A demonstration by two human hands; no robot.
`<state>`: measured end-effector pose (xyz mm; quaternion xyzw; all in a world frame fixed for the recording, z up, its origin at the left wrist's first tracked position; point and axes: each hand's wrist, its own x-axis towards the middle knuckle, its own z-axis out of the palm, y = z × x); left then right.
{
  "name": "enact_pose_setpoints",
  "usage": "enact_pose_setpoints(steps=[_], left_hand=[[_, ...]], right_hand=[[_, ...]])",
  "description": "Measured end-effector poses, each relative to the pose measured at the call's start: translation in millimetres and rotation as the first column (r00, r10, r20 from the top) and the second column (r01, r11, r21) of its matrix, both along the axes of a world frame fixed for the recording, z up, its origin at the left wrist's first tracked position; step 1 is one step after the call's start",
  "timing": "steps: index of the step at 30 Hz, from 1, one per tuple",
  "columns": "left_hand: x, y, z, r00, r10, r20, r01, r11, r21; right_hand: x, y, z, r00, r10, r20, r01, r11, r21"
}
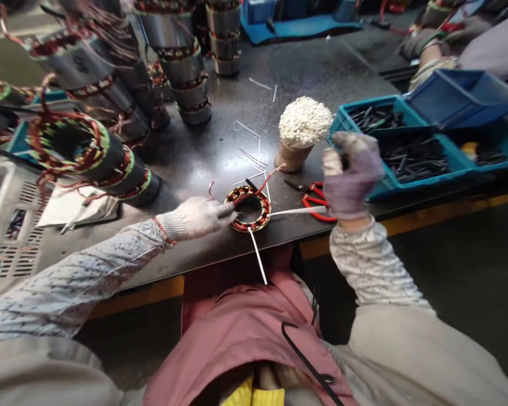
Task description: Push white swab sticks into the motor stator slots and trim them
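Head view is showing us two gloved hands at a bench, and our left hand (205,217) is lying fairly flat with its fingers together, touching the left side of a wire ring (265,208); we are not managing to tell whether it is gripping or only steadying. Our right hand (353,172) is hovering with fingers half curled, between red-handled scissors (305,202) and a blue bin (400,189); its fingertips are blurring, so we cannot tell whether it is pinching anything. The ring is sitting on the table (262,62) near the front edge, and we are judging the work as partway along: the windings are already in place and two white strips are already running from the ring, while their long free ends are looking like what is left. One strip (294,212) is stretching right towards the scissors, the other (258,256) is hanging over the edge. The ring itself is showing reddish-brown wire with pale and dark bits around a dark open middle, and a red lead (273,176) is sticking out on its far right side. Farther out, thin white offcuts (248,128) are lying about, a bundle of white sticks (305,121) is standing in a brown cup (294,155), and stacked metal cylinders (188,87) are crowding the far left.
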<state>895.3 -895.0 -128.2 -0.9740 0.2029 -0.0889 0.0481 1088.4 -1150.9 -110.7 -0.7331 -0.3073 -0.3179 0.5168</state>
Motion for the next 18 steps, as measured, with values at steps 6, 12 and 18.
enact_pose_setpoints(steps=[6, 12, 18], left_hand=[[-9, -19, 18.3, 0.976, -0.209, -0.059, 0.216, 0.962, 0.169], [-4, -9, 1.1, 0.949, -0.288, 0.13, 0.288, 0.957, 0.02], [-6, -40, -22.8, 0.992, -0.076, 0.096, 0.089, 0.986, -0.139]], right_hand=[[65, 29, -15.9, 1.0, -0.005, 0.023, 0.01, 0.973, -0.229], [67, 38, -13.7, 1.0, -0.018, 0.0, 0.018, 0.999, -0.031], [44, 16, 40.3, 0.93, 0.317, -0.186, -0.289, 0.943, 0.163]])
